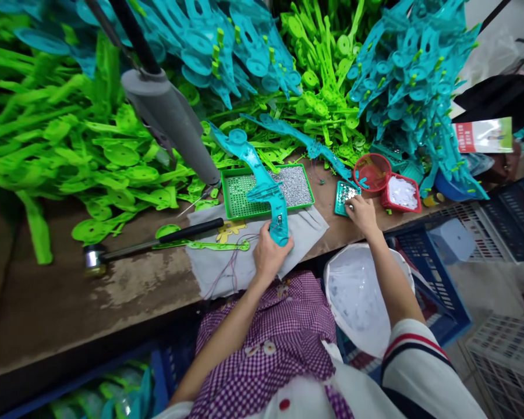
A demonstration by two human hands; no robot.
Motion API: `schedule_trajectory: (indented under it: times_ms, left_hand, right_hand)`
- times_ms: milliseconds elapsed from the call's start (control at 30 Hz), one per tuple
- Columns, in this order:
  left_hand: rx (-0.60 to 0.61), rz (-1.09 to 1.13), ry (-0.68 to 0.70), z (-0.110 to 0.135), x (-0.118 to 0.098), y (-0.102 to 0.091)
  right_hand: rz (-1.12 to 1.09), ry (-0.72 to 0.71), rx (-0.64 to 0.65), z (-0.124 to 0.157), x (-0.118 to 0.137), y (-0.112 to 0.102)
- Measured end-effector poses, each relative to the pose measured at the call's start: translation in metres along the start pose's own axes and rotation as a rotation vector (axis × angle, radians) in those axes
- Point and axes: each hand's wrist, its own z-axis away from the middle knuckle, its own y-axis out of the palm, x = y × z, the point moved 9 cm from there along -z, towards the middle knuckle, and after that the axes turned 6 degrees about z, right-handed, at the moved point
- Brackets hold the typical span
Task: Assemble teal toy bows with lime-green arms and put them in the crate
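Observation:
My left hand (268, 253) grips the lower end of a long teal plastic part (257, 177) and holds it up over the grey cloth (240, 262) at the bench edge. My right hand (361, 212) reaches to the right, its fingers curled and pinching at small metal pieces in a little teal tray (341, 198). What the fingers hold is too small to make out. A green tray (244, 209) of tiny screws lies just behind the teal part.
A hammer (157, 241) lies on the wooden bench at left. A grey tool on a black arm (170, 122) hangs over the bench. Heaps of green (61, 145) and teal (414, 81) plastic parts fill the back. A red basket (371, 171), a red box (402, 192), a white bag (358, 297) and blue crates (445, 285) are at right.

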Motion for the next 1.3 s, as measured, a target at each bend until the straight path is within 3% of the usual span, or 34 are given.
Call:
schedule_trajectory:
  times_ms: [67, 133, 200, 300, 400, 700, 933, 1067, 1167, 1233, 1300]
  left_hand:
    - [0.004, 0.003, -0.009, 0.0, -0.001, 0.0]
    - [0.01, 0.002, -0.019, 0.0, -0.001, 0.001]
    - [0.016, 0.0, -0.021, 0.0, -0.002, 0.001]
    - [0.018, 0.005, -0.011, 0.001, -0.004, 0.001]
    - [0.03, 0.016, -0.001, 0.002, -0.006, 0.001]
    - [0.05, 0.047, 0.001, 0.002, -0.007, 0.002]
    - [0.042, 0.053, 0.007, 0.002, -0.006, 0.003]
    - [0.031, 0.068, 0.025, 0.002, -0.005, 0.003]
    - [0.008, 0.08, 0.029, 0.001, -0.003, 0.003]
    - [-0.011, 0.117, 0.066, 0.002, -0.004, 0.003]
    - [-0.025, 0.178, 0.165, 0.005, -0.009, 0.005]
  right_hand:
    - [-0.028, 0.035, -0.036, 0.003, 0.013, -0.011]
    - [-0.108, 0.021, -0.114, 0.006, 0.047, -0.025]
    - [-0.235, -0.122, -0.192, 0.009, 0.105, -0.036]
    - [-0.363, -0.377, -0.203, 0.012, 0.19, -0.038]
    - [-0.375, -0.44, -0.196, 0.007, 0.224, -0.029]
    - [-0.305, -0.538, -0.188, 0.005, 0.225, -0.02]
    - [-0.296, -0.616, 0.013, 0.0, 0.232, -0.022]
    - [-0.352, -0.471, 0.011, 0.02, 0.224, -0.012]
    - [-0.524, -0.349, -0.025, 0.037, 0.216, -0.009]
    - [-0.752, -0.154, -0.089, 0.036, 0.202, -0.012]
    - [-1.02, 0.13, -0.152, 0.031, 0.184, -0.01]
